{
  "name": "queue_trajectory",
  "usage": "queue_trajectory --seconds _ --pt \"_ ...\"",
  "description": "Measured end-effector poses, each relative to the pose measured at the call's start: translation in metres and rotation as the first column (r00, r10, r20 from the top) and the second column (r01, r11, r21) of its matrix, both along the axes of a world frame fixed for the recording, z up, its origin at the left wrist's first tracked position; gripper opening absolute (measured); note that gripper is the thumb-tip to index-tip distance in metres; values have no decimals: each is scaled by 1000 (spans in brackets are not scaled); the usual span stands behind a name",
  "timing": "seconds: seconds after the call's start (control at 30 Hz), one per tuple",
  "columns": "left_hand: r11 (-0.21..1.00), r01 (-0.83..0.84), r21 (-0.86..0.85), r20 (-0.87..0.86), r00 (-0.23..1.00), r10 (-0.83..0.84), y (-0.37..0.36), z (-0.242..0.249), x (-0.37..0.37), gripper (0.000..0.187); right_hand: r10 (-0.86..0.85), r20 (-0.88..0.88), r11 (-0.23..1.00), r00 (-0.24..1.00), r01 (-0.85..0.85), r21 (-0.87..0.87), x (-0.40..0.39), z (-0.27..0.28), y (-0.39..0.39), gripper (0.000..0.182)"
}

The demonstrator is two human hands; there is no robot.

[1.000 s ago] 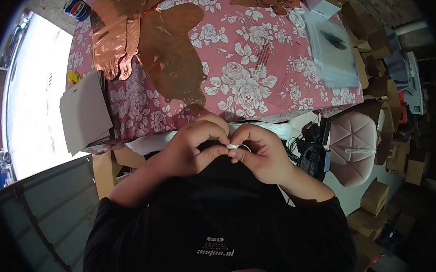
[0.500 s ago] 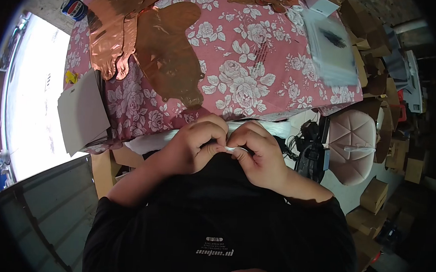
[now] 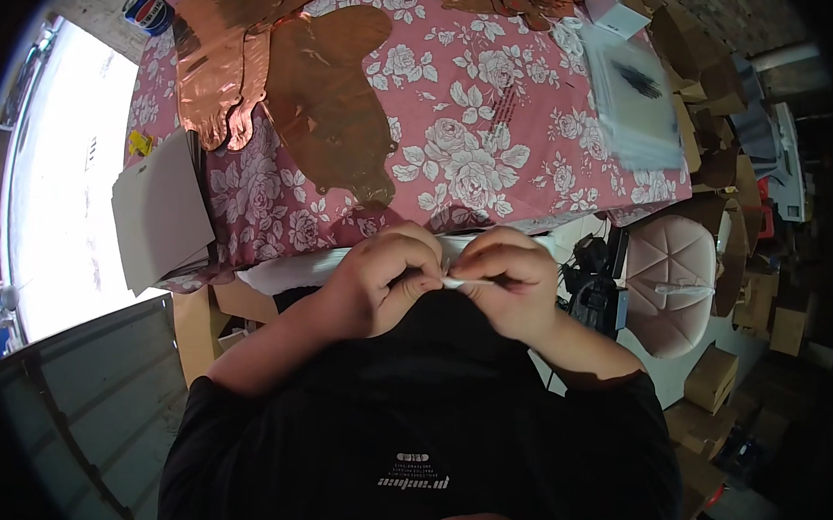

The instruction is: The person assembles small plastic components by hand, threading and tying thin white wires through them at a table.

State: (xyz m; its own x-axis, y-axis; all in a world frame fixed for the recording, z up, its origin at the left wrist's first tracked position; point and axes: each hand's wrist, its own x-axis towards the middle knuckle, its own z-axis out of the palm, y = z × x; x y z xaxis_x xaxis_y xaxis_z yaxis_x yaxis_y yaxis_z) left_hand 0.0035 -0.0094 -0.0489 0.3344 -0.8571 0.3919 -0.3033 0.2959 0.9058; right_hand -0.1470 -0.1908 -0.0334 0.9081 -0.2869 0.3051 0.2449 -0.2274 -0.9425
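Observation:
A thin white strip runs between my two hands in front of my chest, its loose end pointing right. My left hand is closed, with thumb and forefinger pinching the strip's left part. Curled around the other side, my right hand holds the strip in its fingers; the exact grip is partly hidden. Behind both hands, a bundle of white strands lies along the table's near edge. Beyond it, flat copper-coloured foil balloons are spread over the pink floral tablecloth.
Grey-white sheets are stacked at the table's left corner, near a blue can. Clear plastic bags and a white box lie at the right. A padded stool and cardboard boxes stand right of me.
My right hand has turned and shifted slightly right, its fingers lifting a little. More of the white strip shows, now reaching further right. My left hand has barely moved.

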Motion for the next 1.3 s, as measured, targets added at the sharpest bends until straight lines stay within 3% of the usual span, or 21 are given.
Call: queue_trajectory --seconds 0.03,0.07,0.13,0.2,0.27,0.37,0.43,0.47,0.57,0.6,0.67,0.73,0.8,0.83,0.93,1.0,1.07,1.1,1.2,1.23,1.3 --pt "1000 -2 -4 1 1000 2 1 -2 -2 21 -32 6 989 999 33 -144 5 10 -11 12" --pt "999 -31 -14 -111 993 29 2 -3 -4 21 -62 16 956 998 64 -285 11 17 -24 11" --pt "998 -62 -23 -221 974 55 6 -1 -3 23 -299 -109 938 948 271 -216 27 22 -55 11" --pt "978 82 191 -119 991 -60 20 6 9 21 -493 -311 865 812 418 -278 56 47 -99 14" --pt "949 172 266 -129 981 -142 31 1 13 29 -545 -230 813 806 442 -380 89 48 -155 17" --pt "847 259 465 -150 965 -213 45 -5 10 35 -511 -353 848 784 395 -352 129 55 -223 22" --pt "843 225 489 -192 970 -148 51 -22 8 33 -573 -319 766 755 353 -538 150 39 -264 33" --pt "835 198 513 -236 968 -84 54 -30 7 32 -570 -322 769 756 352 -534 154 36 -272 33" --pt "793 118 598 -201 980 6 53 -46 11 33 -569 125 464 813 443 -767 160 14 -309 44" --pt "787 84 611 -162 987 20 53 -55 13 35 -568 111 474 816 434 -766 156 21 -288 44" --pt "806 -11 592 -32 999 37 51 -78 17 43 -760 86 480 644 646 -593 132 54 -212 52" --pt "727 -23 686 -15 999 46 46 -93 21 43 -579 157 720 800 592 -363 91 45 -180 35" --pt "628 -81 774 159 985 -68 38 -120 28 45 -559 247 753 791 609 -248 45 20 -118 24" --pt "718 -133 683 328 934 -139 39 -140 32 47 -508 236 772 828 560 -301 18 2 -88 21" --pt "655 -58 754 276 932 -235 26 -139 33 48 -290 212 733 933 360 -578 -31 -40 -29 16" --pt "661 -48 749 248 945 -213 22 -146 31 43 -233 8 732 973 180 -656 -43 -67 -14 14" --pt "612 71 788 162 934 -317 16 -155 33 36 -290 -162 789 943 140 -598 -54 -100 -18 12" --pt "649 56 759 189 934 -302 16 -159 32 30 -361 -236 796 902 166 -582 -58 -114 -23 14" --pt "639 -36 769 298 904 -308 6 -126 30 28 -442 -209 699 872 189 -690 -53 -122 -38 16" --pt "638 -39 769 299 904 -305 6 -129 29 28 -437 -260 724 861 165 -670 -50 -119 -40 18" --pt "734 -81 674 293 942 -166 8 -135 26 25 -398 -286 733 872 115 -670 -47 -122 -45 19"
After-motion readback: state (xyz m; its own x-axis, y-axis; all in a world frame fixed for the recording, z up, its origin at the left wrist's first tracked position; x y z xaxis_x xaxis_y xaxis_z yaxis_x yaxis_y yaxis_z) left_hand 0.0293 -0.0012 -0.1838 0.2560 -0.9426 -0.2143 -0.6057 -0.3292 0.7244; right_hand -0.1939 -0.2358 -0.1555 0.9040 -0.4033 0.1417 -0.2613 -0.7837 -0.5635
